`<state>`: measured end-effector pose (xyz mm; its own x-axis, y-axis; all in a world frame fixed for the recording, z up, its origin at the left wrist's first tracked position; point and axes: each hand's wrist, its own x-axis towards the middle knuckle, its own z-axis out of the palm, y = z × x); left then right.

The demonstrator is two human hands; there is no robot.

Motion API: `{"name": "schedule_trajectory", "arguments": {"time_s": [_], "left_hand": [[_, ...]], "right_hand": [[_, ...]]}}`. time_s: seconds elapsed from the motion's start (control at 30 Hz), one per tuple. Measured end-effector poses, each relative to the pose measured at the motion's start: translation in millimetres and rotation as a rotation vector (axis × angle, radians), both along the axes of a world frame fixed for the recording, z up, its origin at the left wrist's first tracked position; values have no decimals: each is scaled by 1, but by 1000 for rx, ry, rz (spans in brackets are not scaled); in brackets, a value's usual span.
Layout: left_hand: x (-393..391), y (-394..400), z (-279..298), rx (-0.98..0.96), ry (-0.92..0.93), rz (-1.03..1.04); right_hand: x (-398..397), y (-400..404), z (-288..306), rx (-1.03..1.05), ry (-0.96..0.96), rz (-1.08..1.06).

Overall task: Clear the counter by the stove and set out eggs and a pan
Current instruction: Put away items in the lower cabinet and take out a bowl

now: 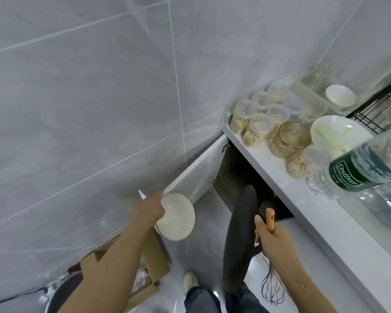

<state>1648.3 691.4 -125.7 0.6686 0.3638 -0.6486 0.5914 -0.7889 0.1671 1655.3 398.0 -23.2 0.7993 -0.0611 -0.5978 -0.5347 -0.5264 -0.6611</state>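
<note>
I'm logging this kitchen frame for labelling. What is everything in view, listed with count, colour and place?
Round ceramic bowl: one, white, held in the left hand.
Frying pan: one, black, held on edge in the right hand.
Wire whisk: one, steel with orange handle, same hand.
Lidded plastic jars: several, clear, on the white counter.
Plastic water bottle: one, green label, counter.
Cardboard box: one, brown, floor.
Left hand: one.
Right hand: one.

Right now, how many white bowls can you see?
3: one bowl held in the left hand, two on the counter, a small one far back, a bigger one nearer. More may be hidden.
</note>
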Motion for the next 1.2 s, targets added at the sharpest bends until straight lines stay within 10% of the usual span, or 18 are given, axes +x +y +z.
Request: {"name": "schedule_trajectory", "arguments": {"time_s": [0.37, 0.77, 1.2], "left_hand": [[-38, -131, -6, -410, 96, -195], [38, -218, 6, -428, 214, -410], [64, -288, 20, -482, 216, -204]], "right_hand": [[-12, -73, 8, -96, -28, 7], [-20, -171, 0, -188, 27, 62], [-45, -239, -7, -79, 93, 24]]}}
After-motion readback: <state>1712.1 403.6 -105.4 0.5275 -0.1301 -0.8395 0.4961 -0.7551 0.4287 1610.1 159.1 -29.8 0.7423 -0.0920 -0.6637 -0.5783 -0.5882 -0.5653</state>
